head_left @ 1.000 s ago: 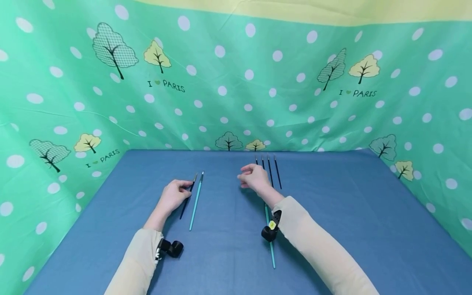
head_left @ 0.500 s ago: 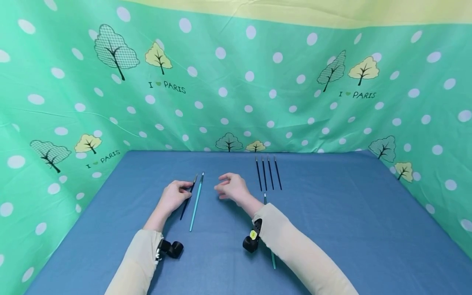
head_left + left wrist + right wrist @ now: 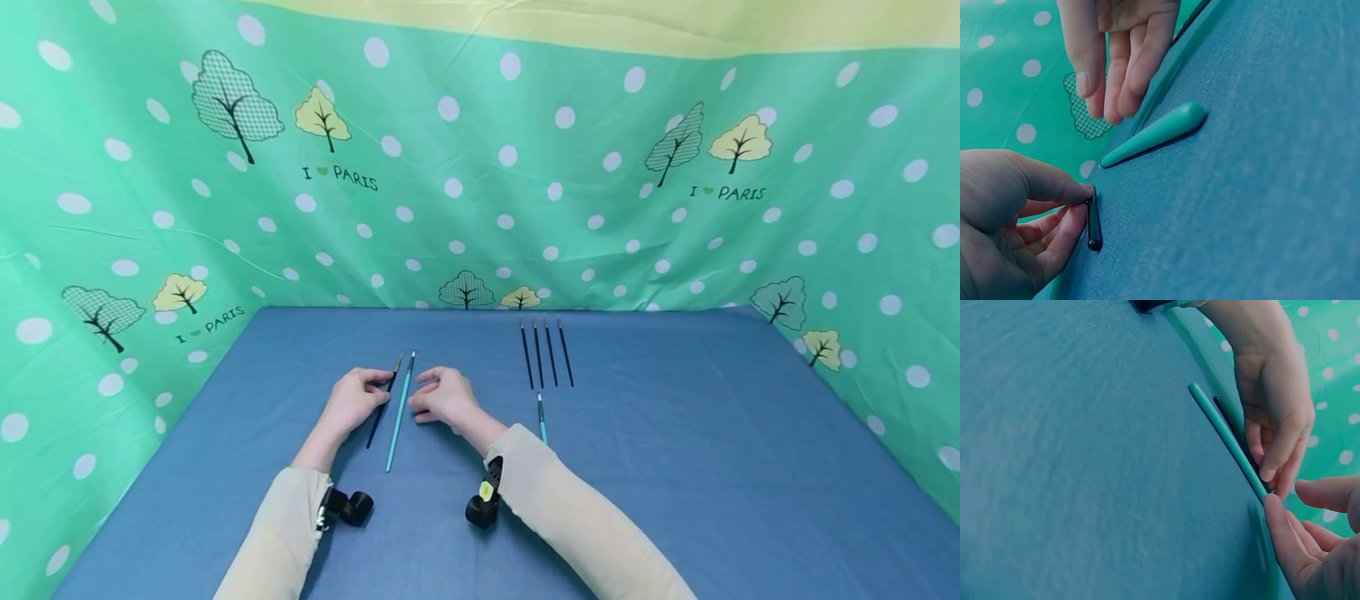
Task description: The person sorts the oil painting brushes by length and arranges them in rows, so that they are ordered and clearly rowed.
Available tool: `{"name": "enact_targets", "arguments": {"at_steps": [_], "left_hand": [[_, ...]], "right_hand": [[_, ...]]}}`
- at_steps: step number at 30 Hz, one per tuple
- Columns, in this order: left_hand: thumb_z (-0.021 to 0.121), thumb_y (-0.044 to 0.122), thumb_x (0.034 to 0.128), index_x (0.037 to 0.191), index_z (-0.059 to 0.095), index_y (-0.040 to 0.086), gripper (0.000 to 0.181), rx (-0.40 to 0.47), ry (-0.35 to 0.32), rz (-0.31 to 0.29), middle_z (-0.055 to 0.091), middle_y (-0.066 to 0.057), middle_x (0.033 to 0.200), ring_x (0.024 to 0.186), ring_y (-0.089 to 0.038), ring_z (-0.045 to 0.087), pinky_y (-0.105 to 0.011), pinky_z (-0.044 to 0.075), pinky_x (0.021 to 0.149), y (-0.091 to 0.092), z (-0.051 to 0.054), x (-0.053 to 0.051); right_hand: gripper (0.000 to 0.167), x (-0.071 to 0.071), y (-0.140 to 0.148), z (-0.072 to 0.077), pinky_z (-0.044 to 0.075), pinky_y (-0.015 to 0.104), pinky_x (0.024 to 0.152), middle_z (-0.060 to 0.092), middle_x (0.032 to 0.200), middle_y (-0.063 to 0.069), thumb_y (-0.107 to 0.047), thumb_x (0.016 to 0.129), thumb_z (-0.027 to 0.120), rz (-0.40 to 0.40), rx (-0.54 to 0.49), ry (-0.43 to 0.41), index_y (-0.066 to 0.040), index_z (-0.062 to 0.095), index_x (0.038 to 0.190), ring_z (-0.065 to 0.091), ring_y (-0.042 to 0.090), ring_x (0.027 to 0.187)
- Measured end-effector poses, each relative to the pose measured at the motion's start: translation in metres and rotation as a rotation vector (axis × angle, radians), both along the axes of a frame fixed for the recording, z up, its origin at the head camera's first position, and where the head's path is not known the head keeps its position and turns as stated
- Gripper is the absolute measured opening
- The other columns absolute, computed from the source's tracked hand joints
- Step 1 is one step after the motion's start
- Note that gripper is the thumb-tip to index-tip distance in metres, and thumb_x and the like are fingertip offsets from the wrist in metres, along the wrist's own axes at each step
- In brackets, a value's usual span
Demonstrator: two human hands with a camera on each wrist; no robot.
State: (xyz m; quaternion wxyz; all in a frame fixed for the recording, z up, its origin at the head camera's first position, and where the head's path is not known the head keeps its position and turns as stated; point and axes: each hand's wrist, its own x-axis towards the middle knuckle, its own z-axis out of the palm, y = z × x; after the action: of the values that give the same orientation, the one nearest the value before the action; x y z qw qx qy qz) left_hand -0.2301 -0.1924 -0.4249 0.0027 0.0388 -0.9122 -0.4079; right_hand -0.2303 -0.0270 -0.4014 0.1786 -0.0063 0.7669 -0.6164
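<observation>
My left hand (image 3: 351, 402) pinches a dark-handled paintbrush (image 3: 1094, 225) between thumb and fingers; the brush lies slanted on the blue cloth, bristles pointing away. Just right of it, nearly parallel, lies a teal-handled paintbrush (image 3: 401, 412). Close by the teal brush's right side is my right hand (image 3: 448, 400), its thumb and fingers apart. In the right wrist view, one fingertip of the right hand (image 3: 1316, 547) is at the teal handle (image 3: 1229, 437); whether it touches is unclear. No grip on it shows.
Several dark paintbrushes (image 3: 538, 355) stand side by side in a row at the back right. Below them lies another teal paintbrush (image 3: 542, 427), partly covered by the right sleeve (image 3: 577, 508). A green dotted curtain (image 3: 480, 192) rises behind the blue-covered table (image 3: 675, 400).
My right hand has moved left and toward me, from beside the dark brush row to the left teal paintbrush. My left hand has stayed on the dark paintbrush.
</observation>
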Motion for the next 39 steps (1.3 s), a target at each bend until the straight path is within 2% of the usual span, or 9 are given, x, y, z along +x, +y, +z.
{"name": "enact_targets", "arguments": {"at_steps": [5,13,17,21,25,33,36,39], "left_hand": [[0.059,0.007,0.0833,0.12,0.059,0.003,0.037,0.006,-0.004,-0.011,0.051,-0.018,0.112,0.08,-0.021,0.057,-0.031,0.044,0.065,-0.001,0.001,0.0],[0.06,0.007,0.0831,0.12,0.059,0.004,0.037,0.016,0.0,-0.01,0.05,-0.018,0.111,0.081,-0.022,0.057,-0.03,0.044,0.066,-0.002,0.0,0.0],[0.06,0.007,0.0831,0.12,0.059,0.003,0.037,0.016,0.002,-0.018,0.05,-0.018,0.112,0.08,-0.022,0.057,-0.029,0.043,0.065,-0.002,-0.001,0.0],[0.059,0.007,0.0834,0.121,0.058,0.004,0.037,0.017,-0.007,-0.019,0.05,-0.018,0.113,0.08,-0.021,0.057,-0.029,0.043,0.065,-0.002,0.0,0.001],[0.059,0.008,0.0833,0.121,0.059,0.004,0.038,0.008,-0.009,-0.022,0.05,-0.018,0.112,0.08,-0.021,0.057,-0.029,0.043,0.066,-0.002,0.0,0.0],[0.06,0.007,0.0833,0.12,0.059,0.003,0.037,-0.004,0.005,-0.027,0.051,-0.019,0.113,0.081,-0.021,0.058,-0.032,0.045,0.069,-0.002,0.001,0.0],[0.059,0.007,0.0832,0.121,0.059,0.004,0.038,-0.006,0.004,-0.029,0.051,-0.019,0.113,0.081,-0.021,0.058,-0.033,0.045,0.069,-0.002,0.0,0.0],[0.059,0.007,0.0834,0.121,0.058,0.004,0.038,0.001,0.002,-0.031,0.05,-0.018,0.115,0.081,-0.021,0.058,-0.033,0.045,0.069,-0.002,0.0,0.0]], "right_hand": [[0.038,0.0,-0.007,-0.004,0.053,0.029,0.056,0.063,0.083,0.006,0.0,0.078,0.068,-0.005,0.011,-0.02,-0.004,0.057,0.114,0.065,0.017,0.068],[0.04,-0.005,-0.019,-0.007,0.051,0.025,0.05,0.065,0.07,0.005,-0.006,0.072,0.075,-0.049,0.131,0.0,-0.005,0.06,0.11,0.064,0.015,0.058],[0.043,-0.005,-0.024,-0.006,0.049,0.024,0.046,0.061,0.064,0.005,-0.012,0.068,0.079,-0.054,0.259,0.049,-0.005,0.06,0.106,0.061,0.013,0.05],[0.045,-0.002,-0.027,-0.004,0.046,0.023,0.043,0.058,0.066,0.004,-0.019,0.066,0.081,-0.029,0.408,0.139,-0.007,0.058,0.103,0.057,0.011,0.045],[0.044,0.001,-0.028,-0.001,0.044,0.022,0.043,0.057,0.066,0.002,-0.021,0.068,0.08,-0.014,0.495,0.17,-0.009,0.058,0.105,0.056,0.01,0.044],[0.038,0.004,-0.032,0.009,0.043,0.023,0.042,0.056,0.061,0.002,-0.018,0.073,0.073,0.113,0.699,0.208,-0.007,0.058,0.106,0.054,0.011,0.041],[0.036,0.004,-0.033,0.01,0.043,0.023,0.041,0.056,0.063,0.003,-0.016,0.074,0.072,0.117,0.698,0.209,-0.007,0.058,0.106,0.055,0.011,0.042],[0.036,0.003,-0.029,0.008,0.045,0.023,0.041,0.06,0.07,0.007,-0.013,0.074,0.071,0.113,0.613,0.192,-0.006,0.059,0.107,0.058,0.013,0.044]]}}
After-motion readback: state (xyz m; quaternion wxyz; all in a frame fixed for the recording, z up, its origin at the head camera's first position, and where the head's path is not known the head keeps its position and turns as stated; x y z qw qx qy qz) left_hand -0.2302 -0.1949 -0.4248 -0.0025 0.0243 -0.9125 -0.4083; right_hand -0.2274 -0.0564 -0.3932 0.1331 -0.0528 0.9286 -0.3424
